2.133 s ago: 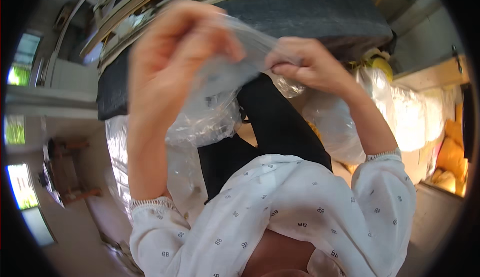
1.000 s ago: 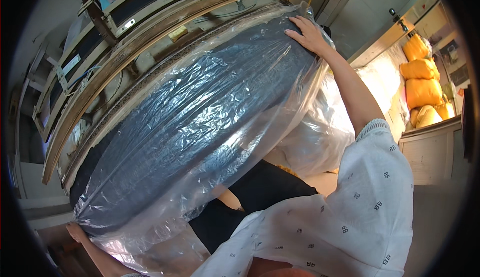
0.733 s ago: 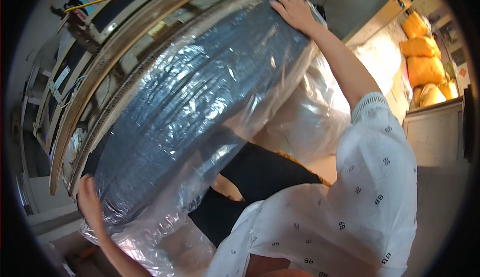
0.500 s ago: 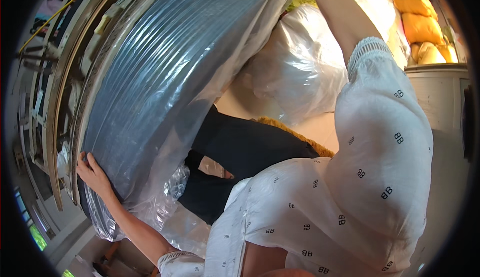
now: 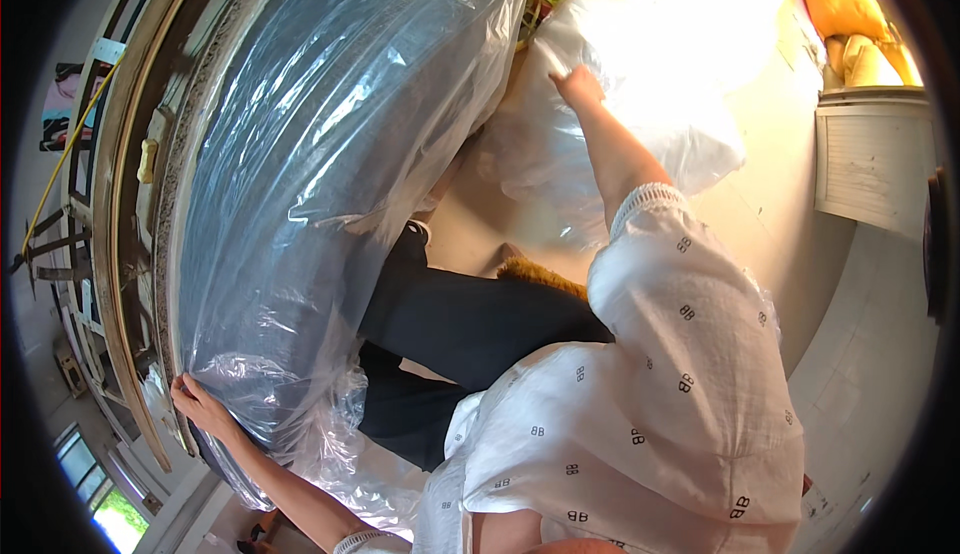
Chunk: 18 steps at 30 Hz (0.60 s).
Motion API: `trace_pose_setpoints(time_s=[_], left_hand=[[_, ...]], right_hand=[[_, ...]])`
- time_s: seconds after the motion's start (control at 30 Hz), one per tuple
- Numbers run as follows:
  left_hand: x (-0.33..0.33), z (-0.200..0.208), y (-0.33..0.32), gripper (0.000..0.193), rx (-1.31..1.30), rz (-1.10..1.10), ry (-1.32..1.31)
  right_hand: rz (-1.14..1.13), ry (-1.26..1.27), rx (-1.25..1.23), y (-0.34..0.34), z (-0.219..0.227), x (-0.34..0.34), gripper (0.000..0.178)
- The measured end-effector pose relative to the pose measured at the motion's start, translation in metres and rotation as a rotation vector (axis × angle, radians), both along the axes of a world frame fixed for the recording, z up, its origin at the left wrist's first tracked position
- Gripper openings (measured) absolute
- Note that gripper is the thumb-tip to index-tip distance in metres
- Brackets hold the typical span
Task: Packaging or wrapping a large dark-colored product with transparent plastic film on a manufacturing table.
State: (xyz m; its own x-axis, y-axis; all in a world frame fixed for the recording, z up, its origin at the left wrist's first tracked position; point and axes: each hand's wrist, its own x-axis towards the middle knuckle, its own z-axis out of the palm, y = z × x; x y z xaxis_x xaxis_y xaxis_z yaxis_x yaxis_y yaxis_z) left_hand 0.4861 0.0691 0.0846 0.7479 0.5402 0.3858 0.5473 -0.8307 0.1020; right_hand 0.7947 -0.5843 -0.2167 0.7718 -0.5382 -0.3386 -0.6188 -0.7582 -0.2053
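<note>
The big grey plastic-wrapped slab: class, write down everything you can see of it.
The grey slab looks like a thick padded mattress with ribbed sides, sheathed in clear, crinkled plastic film that bunches loosely at its lower end. It stands tilted against a wooden frame. The left hand grips its lower corner; the right hand is off it, on a white plastic bag.

Pale tiled floor [image 5: 860, 354]: clear plastic bags [image 5: 640, 104], yellow sacks [image 5: 850, 24] on it.

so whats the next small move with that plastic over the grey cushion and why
Probably bring the right hand back from the white bag to the clear plastic cover. Only the left hand grips its bunched lower edge, and the film hangs loose and wrinkled over the grey cushion.
</note>
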Motion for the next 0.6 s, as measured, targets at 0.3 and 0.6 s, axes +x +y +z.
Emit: trace_pose_setpoints(time_s=[0.3, 0.6], left_hand=[[0.005, -0.002, 0.012, 0.043, -0.002, 0.002, 0.013], [-0.001, -0.005, 0.039, 0.04, -0.022, -0.052, 0.026]], right_hand=[[-0.291, -0.176, 0.97, -0.089, -0.015, -0.073, 0.018], [-0.332, -1.132, 1.382, -0.146, 0.14, -0.121, 0.013]])
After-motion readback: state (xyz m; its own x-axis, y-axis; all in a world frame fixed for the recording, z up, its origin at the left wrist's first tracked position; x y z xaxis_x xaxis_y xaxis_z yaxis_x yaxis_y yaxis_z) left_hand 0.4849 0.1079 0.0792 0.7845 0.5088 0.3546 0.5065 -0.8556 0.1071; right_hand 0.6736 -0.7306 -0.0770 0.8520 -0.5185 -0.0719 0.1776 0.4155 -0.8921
